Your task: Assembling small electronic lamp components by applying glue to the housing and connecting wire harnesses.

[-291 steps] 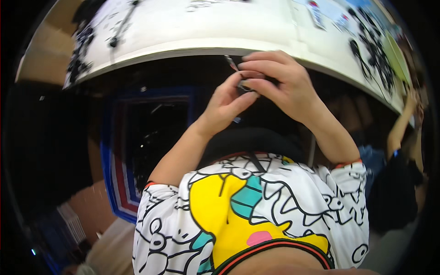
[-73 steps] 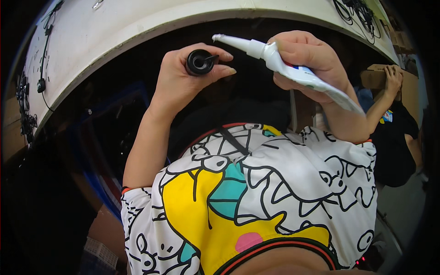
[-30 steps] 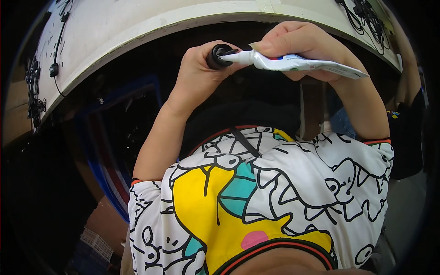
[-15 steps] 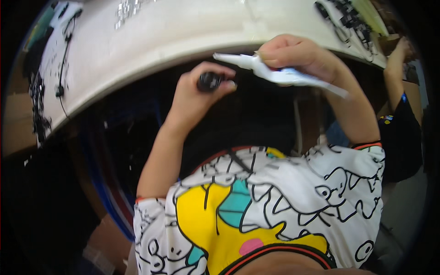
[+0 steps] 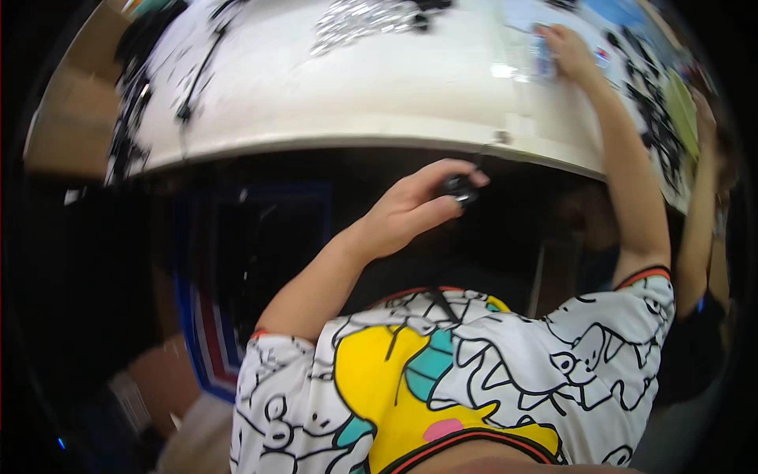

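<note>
My left hand (image 5: 414, 205) is closed around a small, round black piece (image 5: 460, 189) with a shiny end, just off the table's near edge. A thin dark strand rises behind it toward the edge. Stretched out over the right part of the table, my right hand (image 5: 570, 54) is smeared by motion. Beside its fingers is a bluish, see-through item (image 5: 542, 59), too blurred to name. A white patch with a red and blue mark (image 5: 602, 55) shows on the other side of that hand. Whether the fingers hold either one is unclear.
The white table (image 5: 339, 103) carries a heap of shiny silvery pieces (image 5: 367, 22) at the back. Black cables (image 5: 207, 75) lie on the left, black parts (image 5: 651, 103) on the right. A cardboard box (image 5: 75, 118) stands far left. Another person's arm (image 5: 699, 197) is at the right edge.
My right hand has moved from near the left hand to the back right over the table; the white tube-like thing it held no longer shows plainly. The view has shifted.
</note>
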Available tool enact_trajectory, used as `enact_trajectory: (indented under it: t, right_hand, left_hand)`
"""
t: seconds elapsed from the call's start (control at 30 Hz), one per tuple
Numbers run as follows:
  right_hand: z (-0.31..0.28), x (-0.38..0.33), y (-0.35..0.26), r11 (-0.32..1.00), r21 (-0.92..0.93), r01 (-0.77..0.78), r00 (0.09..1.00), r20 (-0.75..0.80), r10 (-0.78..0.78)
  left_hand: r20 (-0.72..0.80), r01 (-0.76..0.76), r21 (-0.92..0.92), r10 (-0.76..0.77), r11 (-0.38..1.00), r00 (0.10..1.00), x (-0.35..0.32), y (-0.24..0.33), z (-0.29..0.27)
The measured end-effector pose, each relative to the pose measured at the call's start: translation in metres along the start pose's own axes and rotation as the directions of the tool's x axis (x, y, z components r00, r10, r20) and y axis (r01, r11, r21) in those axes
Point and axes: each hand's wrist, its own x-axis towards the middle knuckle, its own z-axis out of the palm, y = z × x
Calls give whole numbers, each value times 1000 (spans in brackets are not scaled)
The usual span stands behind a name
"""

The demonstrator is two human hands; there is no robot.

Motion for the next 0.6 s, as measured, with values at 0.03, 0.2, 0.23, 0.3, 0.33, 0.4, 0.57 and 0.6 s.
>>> enact_trajectory:
  t: [0.03, 0.2, 0.23, 0.3, 0.33, 0.4, 0.57, 0.6]
  right_hand:
    - [-1, -3, -19, 998, 30, 50, 998, 46, -51]
    - [-39, -106, -117, 881, 418, 220, 931, 180, -318]
    - [-29, -130, -127, 781, 624, -15, 836, 437, -333]
    - [-10, -170, -180, 861, 508, 22, 637, 657, -404]
    - [18, -186, -176, 785, 619, 35, 675, 565, -476]
    - [54, -203, -177, 906, 413, -94, 587, 758, -285]
    - [130, -227, -168, 742, 590, -318, 508, 767, -392]
    - [141, -231, -165, 747, 603, -279, 539, 742, -398]
  left_hand:
    - [-9, -19, -17, 19, 1000, 1000, -2, 1, 0]
    - [-86, -18, -52, 14, 998, 996, -18, 14, -9]
    - [-103, -4, -97, -6, 995, 995, -18, 17, -13]
    - [-233, -87, -140, 53, 986, 971, -20, 21, -18]
    - [-269, -124, -123, 87, 985, 959, -17, 19, -19]
    - [-271, -179, -191, 123, 965, 955, -11, 12, -15]
    - [-252, -219, -137, 179, 966, 951, -8, -3, -15]
    - [-258, -216, -117, 180, 969, 949, -10, -1, -16]
